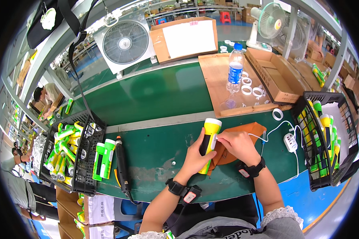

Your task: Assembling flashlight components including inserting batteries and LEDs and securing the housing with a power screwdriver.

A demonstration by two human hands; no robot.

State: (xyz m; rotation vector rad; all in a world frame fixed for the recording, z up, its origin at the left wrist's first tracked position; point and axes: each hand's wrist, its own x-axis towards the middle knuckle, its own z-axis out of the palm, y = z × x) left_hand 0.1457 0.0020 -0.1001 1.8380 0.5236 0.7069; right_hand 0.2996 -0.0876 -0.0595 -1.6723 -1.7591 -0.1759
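A yellow flashlight (212, 127) with a black grip and a white head stands nearly upright over the green bench, its head pointing away from me. My left hand (195, 156) is closed around its body. Against its right side, my right hand (241, 146) has thumb and forefinger pinched together; whatever they hold is hidden. Behind both hands lies an orange-brown sheet (249, 130). Left of my hands, a black electric screwdriver (123, 167) rests beside two green-and-white flashlights (107, 159).
Black crates of flashlights stand at left (92, 175) and right (327, 181). A white power strip (290, 142) with cables and a white ring (277, 114) lie at right. Beyond are a brown tray (215, 75), a water bottle (235, 69), and a cardboard box (285, 96).
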